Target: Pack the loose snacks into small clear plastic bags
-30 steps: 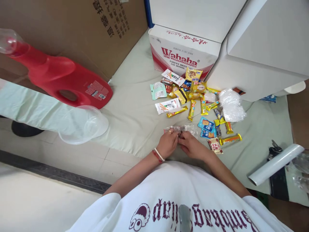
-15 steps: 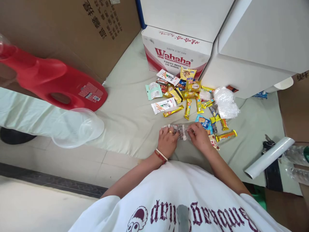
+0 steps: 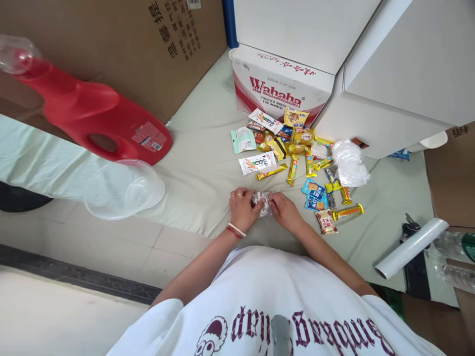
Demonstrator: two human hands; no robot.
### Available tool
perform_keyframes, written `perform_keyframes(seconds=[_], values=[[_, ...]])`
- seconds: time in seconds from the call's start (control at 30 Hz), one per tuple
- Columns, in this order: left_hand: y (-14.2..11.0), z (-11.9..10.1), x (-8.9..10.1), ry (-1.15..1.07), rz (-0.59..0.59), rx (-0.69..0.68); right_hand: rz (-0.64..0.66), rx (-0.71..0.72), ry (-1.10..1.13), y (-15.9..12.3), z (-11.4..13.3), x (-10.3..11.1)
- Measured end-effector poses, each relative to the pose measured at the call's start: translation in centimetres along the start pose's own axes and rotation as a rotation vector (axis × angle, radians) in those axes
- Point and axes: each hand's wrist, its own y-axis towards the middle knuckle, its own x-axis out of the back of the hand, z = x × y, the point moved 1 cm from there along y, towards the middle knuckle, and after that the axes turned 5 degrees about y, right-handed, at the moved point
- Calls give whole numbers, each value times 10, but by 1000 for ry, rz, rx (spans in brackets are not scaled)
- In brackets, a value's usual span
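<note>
Between my hands, near the cloth's front edge, is a crumpled clear plastic bag, mostly covered by fingers; its contents are hard to make out. My left hand is closed on its left side, with a ring and bracelets showing. The fingertips of my right hand pinch the bag's right side. Right of that hand lie two blue snack packets and a cream-and-red packet. Beyond the hands are a yellow stick snack, a white snack packet and a mint-green packet.
A Wahaha carton stands behind the snacks, beside large white boxes. Bundled clear plastic lies to the right. At left are a red jug and a clear plastic bowl. A white roll lies far right.
Both hands have shifted left with the plastic bag, which is now bunched up rather than stretched out. The blue packets and the cream-and-red packet are more exposed. The view has tilted slightly.
</note>
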Motion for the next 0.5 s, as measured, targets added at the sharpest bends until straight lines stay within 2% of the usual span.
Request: perform_keyframes(seconds=[0.17, 0.27, 0.33, 0.4, 0.5], values=[[3, -12, 0, 1, 81, -31, -29, -67, 110, -8, 13, 3], [-2, -24, 8, -51, 100, -83, -63, -220, 415, -18, 20, 4], [-11, -35, 13, -59, 41, -167, -107, -349, 742, -26, 23, 4], [-23, -47, 15, -79, -13, -317, -172, -437, 1021, -33, 25, 6], [-39, -61, 13, -251, -17, -507, -222, -477, 1179, -44, 26, 7]])
